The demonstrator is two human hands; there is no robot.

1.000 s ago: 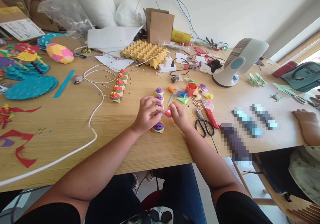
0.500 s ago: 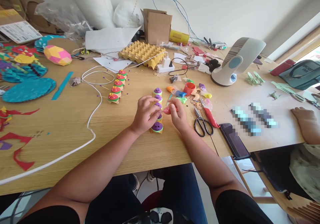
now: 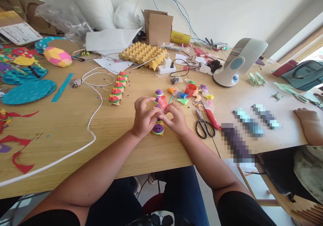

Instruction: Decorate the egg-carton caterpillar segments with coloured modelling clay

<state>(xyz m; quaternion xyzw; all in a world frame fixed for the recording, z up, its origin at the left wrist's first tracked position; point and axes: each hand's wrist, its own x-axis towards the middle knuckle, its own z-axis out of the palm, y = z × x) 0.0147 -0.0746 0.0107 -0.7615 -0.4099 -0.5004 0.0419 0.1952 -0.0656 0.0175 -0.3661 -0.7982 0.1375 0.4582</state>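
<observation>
The red clay bag (image 3: 163, 102) has come up from the right hand (image 3: 176, 120) to centre frame, over the purple-capped row (image 3: 158, 129) on the worktop (image 3: 75, 132). Both grips pinch it; left hand (image 3: 143, 116) joined in.

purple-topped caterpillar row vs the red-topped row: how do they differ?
Colour: the purple-topped row has purple caps over green rims; the red-topped row has red caps.
Contact: the left hand and right hand cover the purple-topped row's middle; the red-topped row lies untouched.
Place: the red-topped row lies further left, beside the white cable.
Both are short chains of domed segments.
</observation>
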